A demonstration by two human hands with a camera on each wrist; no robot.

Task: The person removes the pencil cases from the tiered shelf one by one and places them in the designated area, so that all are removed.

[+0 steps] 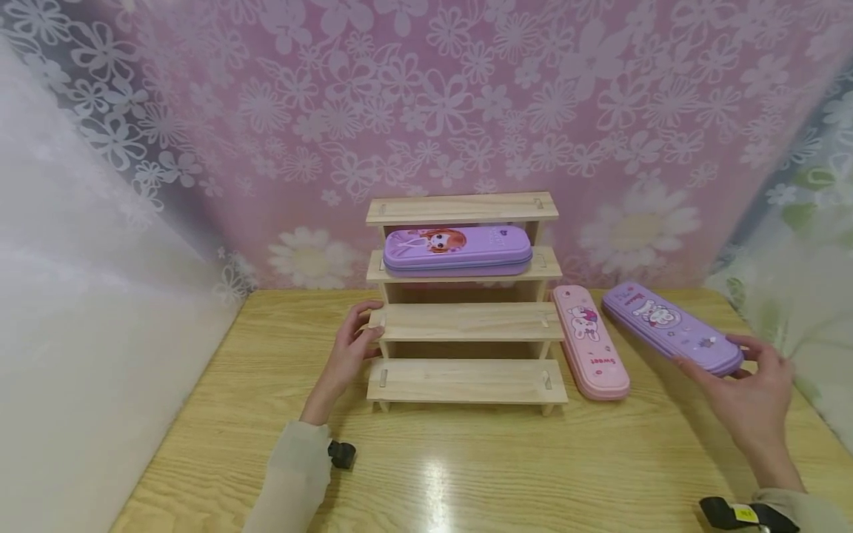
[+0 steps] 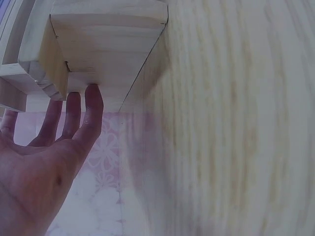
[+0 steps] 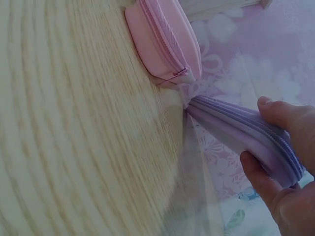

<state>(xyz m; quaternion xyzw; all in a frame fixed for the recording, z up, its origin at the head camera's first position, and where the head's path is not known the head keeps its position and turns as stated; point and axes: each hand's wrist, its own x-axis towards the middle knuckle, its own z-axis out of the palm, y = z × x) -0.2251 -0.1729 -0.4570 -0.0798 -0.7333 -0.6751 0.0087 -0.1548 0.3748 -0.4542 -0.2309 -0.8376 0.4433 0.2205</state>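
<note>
A small wooden tiered rack [image 1: 466, 322] stands mid-table. My left hand [image 1: 353, 337] is at its left side, thumb at the end of the second board from the bottom. In the left wrist view, the fingertips [image 2: 92, 91] touch the side panel and the fingers are fairly straight. At the right, my right hand [image 1: 753, 389] grips the near end of a purple pencil case [image 1: 673, 326] with a bunny picture, thumb on one side and fingers on the other. That end is tilted up. Left of it lies a pink pencil case [image 1: 589, 344], close against the rack.
Another purple pencil case [image 1: 460, 250], with a girl's picture, lies on the rack's second board from the top. Behind the wooden table [image 1: 280, 474] hangs a pink flowered curtain [image 1: 400, 96]. Pale sheeting [image 1: 87, 296] stands at the left, and a flowered sheet [image 1: 800, 296] at the right.
</note>
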